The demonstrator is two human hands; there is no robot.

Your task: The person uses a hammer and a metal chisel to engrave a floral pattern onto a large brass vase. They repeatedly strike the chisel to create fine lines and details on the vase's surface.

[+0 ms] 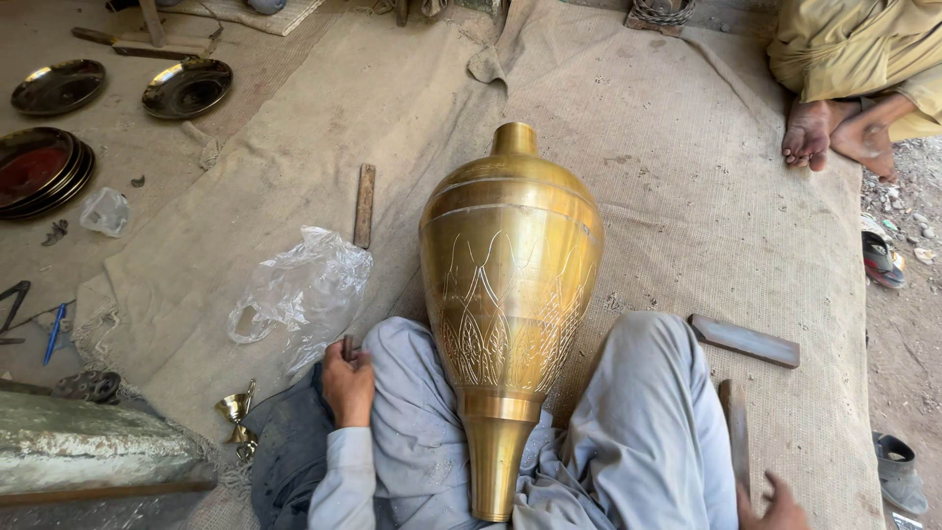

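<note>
Lying between the person's knees, a tall brass vase (510,294) points its neck away and its narrow foot toward the lap; leaf patterns are engraved across the belly. Left hand (347,385) rests on the thigh, grip closed around a small dark tool (346,345), mostly hidden by the fingers. Right hand (775,505) is cut off at the frame's bottom edge, near a wooden stick (735,432); its grip cannot be told. Coarse burlap cloth (687,177) covers the floor. Crumpled clear plastic bag (299,290) lies left, contents unclear. Shallow metal dishes (186,88) sit far left. Another person's bare feet (834,137) show top right.
</note>
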